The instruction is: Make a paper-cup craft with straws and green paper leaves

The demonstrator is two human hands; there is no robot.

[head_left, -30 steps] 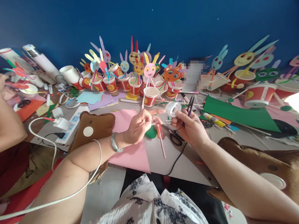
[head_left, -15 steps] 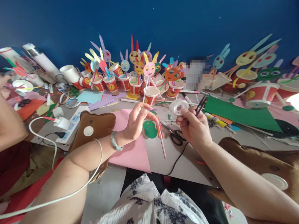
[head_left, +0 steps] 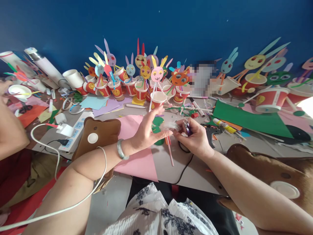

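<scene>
My right hand (head_left: pixel 197 138) is closed on a roll of clear tape (head_left: pixel 169 126), which is tilted nearly edge-on and smeared by motion. Tucked in the same fingers is a dark, shiny purplish tool (head_left: pixel 187 128), its kind unclear. My left hand (head_left: pixel 146 132) has its fingers spread upward, and its thumb reaches to the roll's lower edge; whether it touches cannot be told. Beneath the roll lie green paper discs (head_left: pixel 157 123) and pink straws (head_left: pixel 170 153). Black-handled scissors (head_left: pixel 184 148) on the table are mostly hidden by my right hand.
Paper-cup rabbit figures (head_left: pixel 158 97) line the back by the blue wall. Pink paper (head_left: pixel 137 163) lies under my left forearm, near a brown plush-like case (head_left: pixel 102 130) and a power strip (head_left: pixel 78 125). Green paper (head_left: pixel 244 119) is at right. A white cable (head_left: pixel 105 163) crosses my left arm.
My right hand has moved left and down with the tape roll, turning it from face-on to nearly edge-on. My left hand has opened, fingers lifted and thumb stretched toward the roll.
</scene>
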